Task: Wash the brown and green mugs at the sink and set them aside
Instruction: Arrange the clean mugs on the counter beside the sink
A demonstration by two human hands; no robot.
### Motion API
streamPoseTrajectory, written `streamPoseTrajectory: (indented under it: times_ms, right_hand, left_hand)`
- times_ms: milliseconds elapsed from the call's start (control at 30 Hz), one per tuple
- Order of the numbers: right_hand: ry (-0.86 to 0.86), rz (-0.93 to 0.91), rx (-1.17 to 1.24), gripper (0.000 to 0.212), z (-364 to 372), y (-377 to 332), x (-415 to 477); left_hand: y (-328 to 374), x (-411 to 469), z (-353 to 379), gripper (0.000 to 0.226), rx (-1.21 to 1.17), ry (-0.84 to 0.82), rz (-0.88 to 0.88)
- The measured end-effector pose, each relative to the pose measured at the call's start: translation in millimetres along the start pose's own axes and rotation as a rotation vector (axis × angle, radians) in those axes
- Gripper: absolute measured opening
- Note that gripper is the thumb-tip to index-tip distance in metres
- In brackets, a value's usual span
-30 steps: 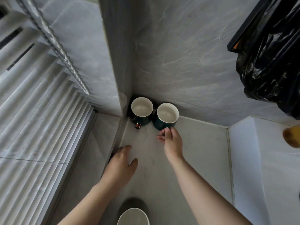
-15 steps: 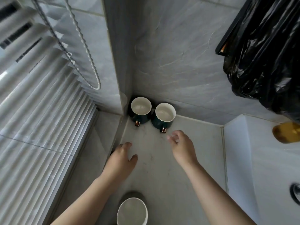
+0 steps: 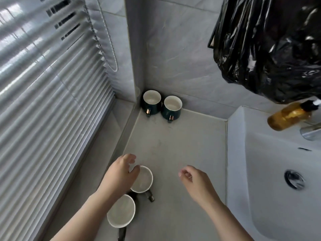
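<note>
Checking hands first. Pose? (A)

Left hand [image 3: 119, 174] is palm down at 7 o'clock on the table [image 3: 173, 145], forearm coming in from 6. Fingers loosely curled and spread above the near mug [image 3: 141, 180], thumb tip at its rim. Not wrapped round it, so released. Real contact: cannot tell. (B)

Right? (A)

Right hand [image 3: 196, 181] hovers at 5 o'clock, palm down, fingers loosely curled, grasping nothing. Released. It sits between the near mug and the sink [image 3: 236, 153]. (B)

Mug count? (A)

Four, all upright, white inside. Two green in the wall corner at 12 o'clock: first green mug [image 3: 152, 101] toward 11, other green mug [image 3: 172, 107] just beside it, both handles pointing to 6. Two at 6–7 o'clock: the near mug, plus a second mug [image 3: 121, 211] just beside it toward 7, partly under the left forearm. Outsides of those two are dark; brown or not, cannot tell. (B)

Rest? (A)

One sink at 3 o'clock with one drain [image 3: 294, 179]. One amber bottle [image 3: 288, 116] at 2, one faucet [image 3: 311, 132] just below it. One black bag [image 3: 271, 49] at 1. One blind [image 3: 52, 110] at 9–10, one looped cord [image 3: 114, 68]. (B)
</note>
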State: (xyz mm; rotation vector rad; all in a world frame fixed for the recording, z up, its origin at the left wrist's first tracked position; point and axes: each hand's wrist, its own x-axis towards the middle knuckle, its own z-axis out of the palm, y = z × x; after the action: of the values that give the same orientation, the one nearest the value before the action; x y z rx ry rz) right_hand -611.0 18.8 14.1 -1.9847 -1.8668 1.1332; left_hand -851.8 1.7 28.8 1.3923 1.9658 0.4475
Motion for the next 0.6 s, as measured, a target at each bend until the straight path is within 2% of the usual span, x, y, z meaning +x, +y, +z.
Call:
streamPoseTrajectory:
  times_ms: [200, 367, 500, 600]
  right_hand:
    - [-0.152, -0.020, 0.031, 0.009, 25, 5, -32]
    - [-0.258, -0.038, 0.073, 0.014, 53, 8, -39]
    - [-0.296, -0.048, 0.059, 0.023, 73, 8, -35]
    - [-0.305, -0.059, 0.075, 0.021, 84, 3, -30]
  left_hand:
    - [-27, -67, -1, 0.027, 0.035, 0.040, -0.085]
    - [-47, -122, 3, 0.027, -0.002, 0.151, -0.133]
    - [-67, -153, 20, 0.032, -0.065, 0.179, -0.217]
    - [-79, -166, 35, 0.034, -0.098, 0.161, -0.277]
